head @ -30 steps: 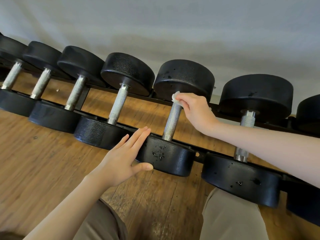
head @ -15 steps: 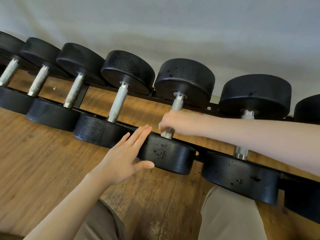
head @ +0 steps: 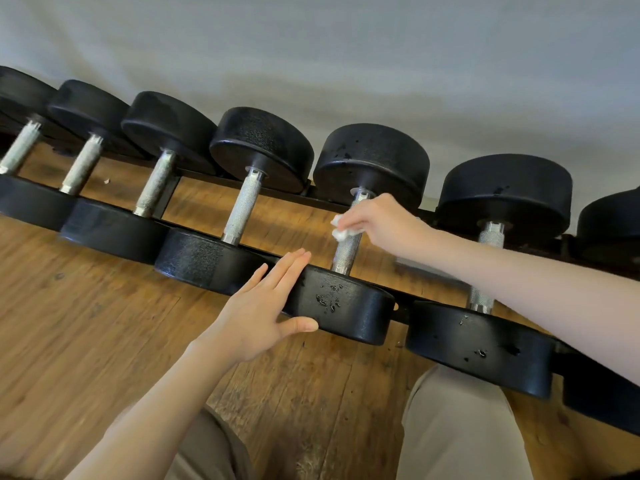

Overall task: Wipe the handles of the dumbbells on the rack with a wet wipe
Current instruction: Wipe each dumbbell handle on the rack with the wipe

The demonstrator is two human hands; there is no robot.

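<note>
Several black dumbbells with knurled silver handles lie in a row on a low black rack (head: 401, 311). My right hand (head: 382, 221) grips a crumpled white wet wipe (head: 341, 230) against the upper part of the middle dumbbell's handle (head: 344, 252). My left hand (head: 263, 306) rests flat with straight fingers on the near weight head (head: 343, 306) of that same dumbbell, which carries small water drops.
To the left, the neighbouring handle (head: 242, 209) stands bare; to the right is another handle (head: 486, 268), partly behind my right forearm. A wooden floor (head: 86, 323) runs beneath the rack, a grey wall (head: 346, 64) rises behind it, and my knees (head: 460, 427) are at the bottom.
My right hand slid the wipe down the middle handle to its near end, then came back up towards the far end. My left hand has stayed on the weight head.
</note>
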